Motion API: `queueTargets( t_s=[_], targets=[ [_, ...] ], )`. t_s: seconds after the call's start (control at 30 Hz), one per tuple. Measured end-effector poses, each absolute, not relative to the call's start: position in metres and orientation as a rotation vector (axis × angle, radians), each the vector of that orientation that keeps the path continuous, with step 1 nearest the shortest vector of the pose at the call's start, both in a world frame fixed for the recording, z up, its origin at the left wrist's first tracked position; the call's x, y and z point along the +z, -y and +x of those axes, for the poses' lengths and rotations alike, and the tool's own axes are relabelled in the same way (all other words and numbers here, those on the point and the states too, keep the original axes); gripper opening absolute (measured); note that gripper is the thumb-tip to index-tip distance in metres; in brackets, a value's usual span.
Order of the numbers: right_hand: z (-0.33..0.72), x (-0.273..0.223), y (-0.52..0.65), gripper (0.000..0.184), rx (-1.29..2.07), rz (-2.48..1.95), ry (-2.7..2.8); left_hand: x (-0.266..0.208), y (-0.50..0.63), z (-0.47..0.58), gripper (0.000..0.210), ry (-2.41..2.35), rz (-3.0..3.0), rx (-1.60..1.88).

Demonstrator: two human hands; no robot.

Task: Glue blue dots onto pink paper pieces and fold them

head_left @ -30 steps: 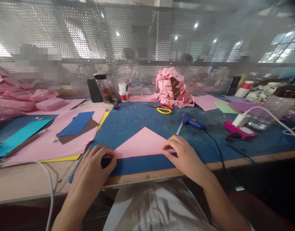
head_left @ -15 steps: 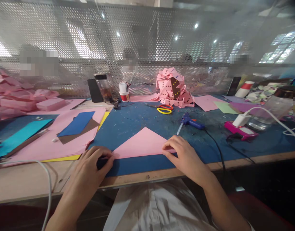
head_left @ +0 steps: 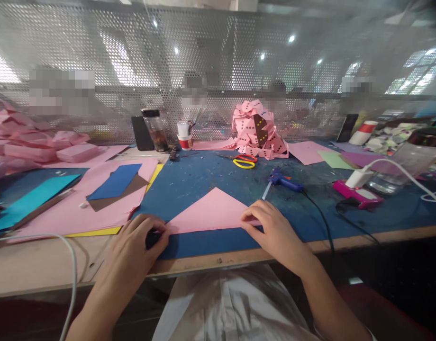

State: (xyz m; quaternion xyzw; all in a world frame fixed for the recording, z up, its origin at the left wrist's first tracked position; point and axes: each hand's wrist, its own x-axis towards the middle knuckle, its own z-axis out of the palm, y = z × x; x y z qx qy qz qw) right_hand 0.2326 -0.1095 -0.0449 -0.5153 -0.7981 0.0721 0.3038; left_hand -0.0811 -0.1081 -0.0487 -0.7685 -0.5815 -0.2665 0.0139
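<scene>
A pink paper triangle (head_left: 211, 213) lies on the blue table mat in front of me, its point facing away and its long edge toward me. My left hand (head_left: 143, 241) is closed in a pinch at its left corner. At the right corner, my right hand (head_left: 267, 227) pinches the paper between thumb and fingers. Just beyond the right hand rests a blue glue gun (head_left: 285, 181) with a glue stick (head_left: 267, 190) pointing toward me. Scissors (head_left: 244, 161) with red and yellow handles lie farther back.
Pink sheets (head_left: 68, 213) carry blue and brown pieces at left, near a pile of pink paper boxes (head_left: 29, 142). A dotted pink paper stack (head_left: 258, 130) stands by the mesh screen. At right are a pink power strip (head_left: 358, 193) with cables and a clear jar (head_left: 399, 173).
Both hands keep hold of the triangle's corners, and the paper has stayed in place. The view has shifted very slightly.
</scene>
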Motion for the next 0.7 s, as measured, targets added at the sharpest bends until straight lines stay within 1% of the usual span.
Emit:
queueTargets(
  t_s=[0.23,0.7],
  targets=[
    [0.232,-0.044,0.110,0.005,0.185,-1.352,2.110,-0.056,0.103,-0.093,0.018,1.819,-2.385,-0.834],
    [0.232,-0.045,0.109,0.005,0.183,-1.347,2.106,-0.054,0.102,-0.112,0.014,1.846,-2.432,-0.898]
  ],
)
